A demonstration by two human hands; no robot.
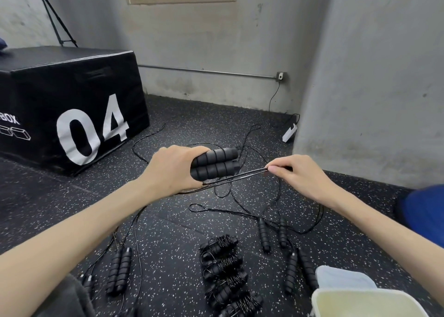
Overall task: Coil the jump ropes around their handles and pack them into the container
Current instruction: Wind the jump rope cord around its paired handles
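Observation:
My left hand (171,169) grips a pair of black foam jump-rope handles (215,164) held side by side above the floor. My right hand (296,175) pinches the thin black rope (236,178) that runs taut from under the handles. More of this rope trails in loose loops on the floor (240,136) behind. Several coiled ropes (225,271) lie in a row on the floor below. Uncoiled handle pairs lie at the left (119,272) and right (274,236). The pale plastic container (355,294) stands at the bottom right.
A black plyo box marked 04 (72,105) stands at the left. A grey pillar (374,81) rises at the right, with a white power strip (289,131) at its foot. A clear lid (343,277) lies behind the container. A blue object (425,211) sits at the right edge.

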